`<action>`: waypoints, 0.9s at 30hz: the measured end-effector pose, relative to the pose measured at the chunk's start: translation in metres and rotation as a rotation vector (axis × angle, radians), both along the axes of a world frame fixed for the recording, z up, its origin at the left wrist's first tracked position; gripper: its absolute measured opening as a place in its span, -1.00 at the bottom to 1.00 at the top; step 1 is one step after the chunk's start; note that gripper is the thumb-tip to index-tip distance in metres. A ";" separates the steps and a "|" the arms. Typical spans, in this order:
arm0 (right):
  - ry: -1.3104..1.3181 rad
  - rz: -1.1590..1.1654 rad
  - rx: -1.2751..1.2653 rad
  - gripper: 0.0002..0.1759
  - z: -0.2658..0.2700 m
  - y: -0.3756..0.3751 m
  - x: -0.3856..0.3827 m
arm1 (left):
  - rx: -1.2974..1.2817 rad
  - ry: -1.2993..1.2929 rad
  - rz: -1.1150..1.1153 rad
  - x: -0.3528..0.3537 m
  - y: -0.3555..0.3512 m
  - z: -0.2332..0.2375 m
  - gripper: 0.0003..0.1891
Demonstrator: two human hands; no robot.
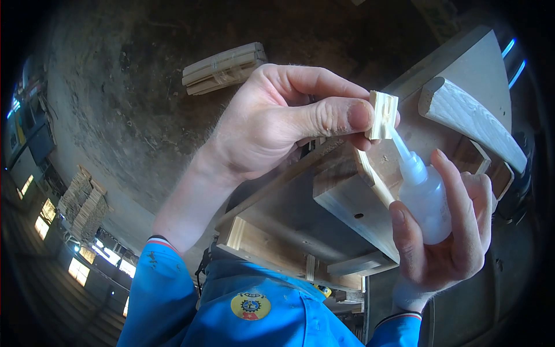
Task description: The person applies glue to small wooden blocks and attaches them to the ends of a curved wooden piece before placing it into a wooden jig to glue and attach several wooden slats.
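My left hand pinches a small pale wooden block between thumb and fingers, its grooved edge turned to me. In my right hand is a translucent white squeeze bottle, fingers wrapped around its body. The bottle tilts so that its narrow nozzle points up at the block's lower edge and appears to touch it. Whether anything flows from the nozzle I cannot make out. Below the hands stands a wooden workpiece with a round hole in one panel.
A curved pale wooden piece rests on the bench at the right. A bundle of wooden strips bound with clear wrap lies on the floor ahead. Stacked wood stands far left. Close to my body is a wooden frame.
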State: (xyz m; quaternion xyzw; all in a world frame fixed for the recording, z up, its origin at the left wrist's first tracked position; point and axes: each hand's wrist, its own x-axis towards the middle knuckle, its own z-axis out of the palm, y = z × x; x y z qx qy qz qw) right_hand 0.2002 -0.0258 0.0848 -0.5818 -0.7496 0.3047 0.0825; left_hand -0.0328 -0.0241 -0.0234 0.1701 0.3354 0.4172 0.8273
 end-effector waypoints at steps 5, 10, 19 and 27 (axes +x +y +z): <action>0.003 -0.040 0.020 -0.42 -0.005 -0.006 0.005 | -0.015 0.021 0.005 0.005 0.002 0.003 -0.77; 0.044 -0.065 0.035 -0.41 -0.013 -0.013 0.013 | -0.021 0.061 -0.012 0.010 0.001 0.003 -0.75; 0.147 -0.108 -0.017 -0.41 -0.028 -0.020 0.022 | 0.070 0.192 0.023 0.016 -0.001 0.007 -0.79; 0.600 -0.239 -0.020 -0.35 -0.053 -0.068 0.074 | 0.344 0.700 0.086 0.036 0.010 0.024 -0.87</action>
